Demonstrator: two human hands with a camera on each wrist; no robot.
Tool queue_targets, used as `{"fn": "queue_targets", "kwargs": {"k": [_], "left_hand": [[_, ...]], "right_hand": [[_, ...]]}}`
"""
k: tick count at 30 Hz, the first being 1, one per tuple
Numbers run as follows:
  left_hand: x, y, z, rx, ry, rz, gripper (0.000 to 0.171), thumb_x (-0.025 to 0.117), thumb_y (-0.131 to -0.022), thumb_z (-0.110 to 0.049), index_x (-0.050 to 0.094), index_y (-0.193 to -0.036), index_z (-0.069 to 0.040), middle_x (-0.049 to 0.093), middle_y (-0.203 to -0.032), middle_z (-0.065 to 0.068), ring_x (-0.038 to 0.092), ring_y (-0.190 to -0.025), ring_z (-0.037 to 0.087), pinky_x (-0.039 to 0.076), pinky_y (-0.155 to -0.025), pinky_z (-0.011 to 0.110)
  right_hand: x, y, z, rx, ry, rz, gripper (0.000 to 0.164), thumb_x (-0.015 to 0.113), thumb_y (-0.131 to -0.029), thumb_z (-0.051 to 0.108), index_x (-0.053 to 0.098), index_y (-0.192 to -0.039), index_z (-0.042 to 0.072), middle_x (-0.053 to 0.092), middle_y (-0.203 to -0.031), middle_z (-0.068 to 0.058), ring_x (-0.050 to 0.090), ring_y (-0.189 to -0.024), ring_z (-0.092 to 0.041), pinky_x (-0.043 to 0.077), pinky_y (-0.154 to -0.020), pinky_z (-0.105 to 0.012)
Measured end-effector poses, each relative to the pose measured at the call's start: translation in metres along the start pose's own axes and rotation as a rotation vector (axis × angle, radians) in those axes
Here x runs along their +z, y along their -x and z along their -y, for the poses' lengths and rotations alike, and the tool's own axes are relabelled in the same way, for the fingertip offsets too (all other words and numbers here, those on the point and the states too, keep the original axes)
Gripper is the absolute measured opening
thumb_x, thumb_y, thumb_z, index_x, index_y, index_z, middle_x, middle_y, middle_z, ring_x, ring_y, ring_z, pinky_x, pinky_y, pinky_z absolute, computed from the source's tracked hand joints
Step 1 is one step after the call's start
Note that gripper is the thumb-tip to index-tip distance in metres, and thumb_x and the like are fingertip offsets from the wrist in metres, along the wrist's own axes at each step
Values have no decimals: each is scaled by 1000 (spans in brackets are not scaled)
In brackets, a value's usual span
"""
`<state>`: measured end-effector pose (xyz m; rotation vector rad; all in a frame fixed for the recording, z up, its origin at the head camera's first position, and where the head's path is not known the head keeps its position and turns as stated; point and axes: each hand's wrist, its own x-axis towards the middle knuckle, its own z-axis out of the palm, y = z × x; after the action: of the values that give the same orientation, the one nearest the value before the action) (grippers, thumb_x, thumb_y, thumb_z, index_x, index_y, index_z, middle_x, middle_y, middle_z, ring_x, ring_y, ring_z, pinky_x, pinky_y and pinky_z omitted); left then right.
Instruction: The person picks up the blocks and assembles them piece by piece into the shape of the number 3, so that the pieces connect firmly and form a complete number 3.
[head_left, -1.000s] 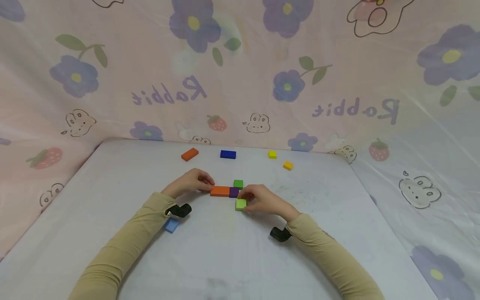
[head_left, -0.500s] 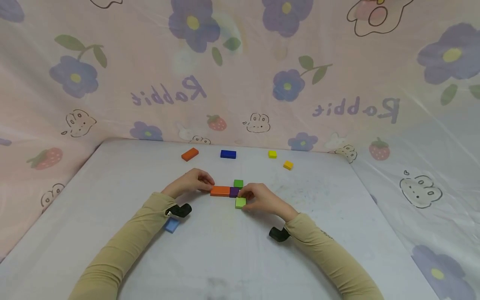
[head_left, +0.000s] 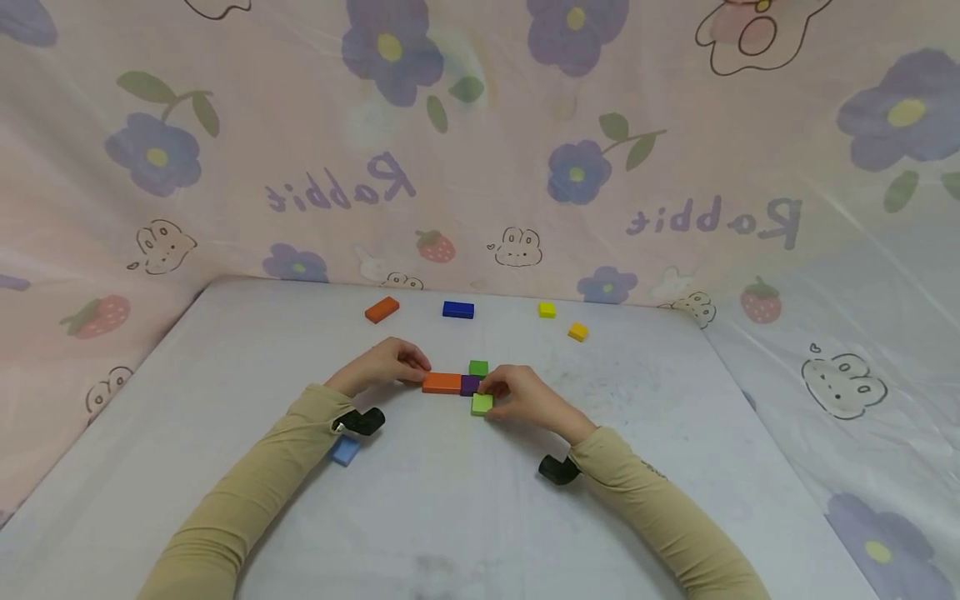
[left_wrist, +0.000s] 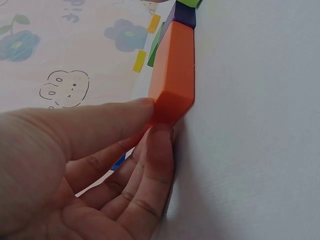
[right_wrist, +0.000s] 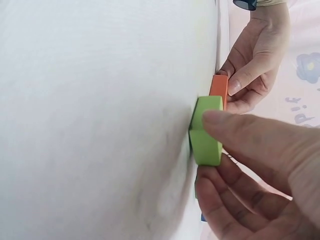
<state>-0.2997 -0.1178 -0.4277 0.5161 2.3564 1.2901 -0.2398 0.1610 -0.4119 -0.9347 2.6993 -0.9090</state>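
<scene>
Gripping blocks at the centre of the head view are two hands: the left hand (head_left: pixel 382 362) pinches the left end of an orange rectangular block (head_left: pixel 442 383), and the right hand (head_left: pixel 528 400) grips a lime square block (head_left: pixel 482 406) just below a purple block (head_left: pixel 469 386). Nine blocks show: these three, one green block (head_left: pixel 478 367), a second orange block (head_left: pixel 382 310), one navy block (head_left: pixel 458 310), one yellow block (head_left: pixel 547 310) and one amber block (head_left: pixel 577 332) in the upper middle, and, only in this view, one light-blue block (head_left: pixel 346 451) at lower left. The left wrist view alone reveals the left thumb against the orange rectangular block's side, its far end touching purple near the top. The right wrist view uncovers the lime square block's side faces, right of centre, the right thumb across them, fingers behind.
</scene>
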Motion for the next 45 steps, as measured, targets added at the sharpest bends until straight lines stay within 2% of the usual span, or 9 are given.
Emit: {"fn": "queue_targets", "kwargs": {"k": [7, 15, 30, 45], "left_hand": [[1, 0, 0, -9, -2, -2, 18, 70, -87, -10, 69, -103, -3, 67, -95, 5, 58, -83, 17, 49, -76, 28], [1, 1, -1, 4, 41, 6, 18, 71, -86, -8, 69, -102, 0, 67, -89, 6, 57, -77, 16, 49, -71, 28], [1, 3, -3, -10, 25, 3, 18, 71, -86, -8, 69, -102, 0, 66, -88, 6, 56, -76, 16, 49, -71, 28], [1, 0, 0, -2, 24, -4, 18, 71, -86, -8, 69, -102, 0, 66, -88, 6, 57, -75, 16, 50, -70, 28]], "right_hand": [[1, 0, 1, -15, 18, -10, 32, 81, -74, 4, 68, -103, 1, 64, -94, -3, 59, -85, -19, 49, -77, -29], [2, -1, -1, -16, 1, -21, 32, 82, -73, 4, 69, -101, 1, 64, -93, -3, 60, -86, -21, 50, -77, -29], [2, -1, 1, -19, 2, -31, 32, 81, -74, 2, 68, -102, -1, 65, -95, -7, 61, -87, -22, 51, -78, -34], [3, 0, 0, -18, 26, -35, 32, 80, -74, 3, 68, -103, 0, 64, -95, -6, 60, -87, -20, 50, -79, -31]]}}
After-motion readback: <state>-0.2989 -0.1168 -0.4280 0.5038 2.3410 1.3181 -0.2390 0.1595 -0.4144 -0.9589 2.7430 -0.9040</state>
